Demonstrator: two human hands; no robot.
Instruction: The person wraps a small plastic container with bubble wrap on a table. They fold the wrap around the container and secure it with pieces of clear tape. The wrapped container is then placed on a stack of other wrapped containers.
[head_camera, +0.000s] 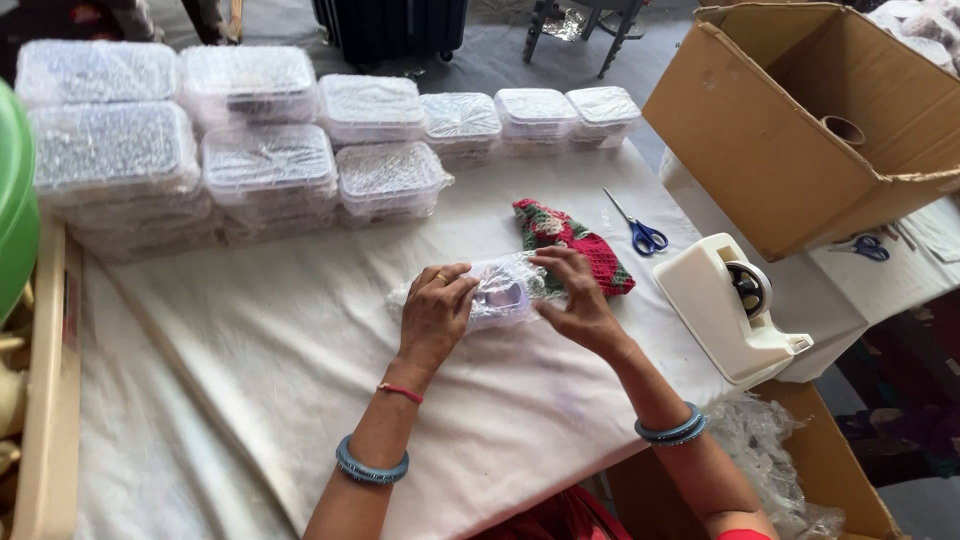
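Both my hands press down on a small bundle wrapped in clear plastic (505, 292) near the middle of the table (250, 340), toward its right edge. My left hand (436, 312) lies flat over the bundle's left end with fingers curled onto it, and my right hand (577, 295) pinches the plastic at its right end between thumb and fingertips. A red, green and white crocheted piece (570, 240) lies just beyond, touching the bundle under my right hand. Blue-handled scissors (640, 232) lie near the table's right edge, and a cream tape dispenser (728, 305) sits at that edge just beside my right wrist. Stacks of clear lidded boxes (270, 160) line the far edge. An open cardboard box (800, 130) stands beyond the right edge.
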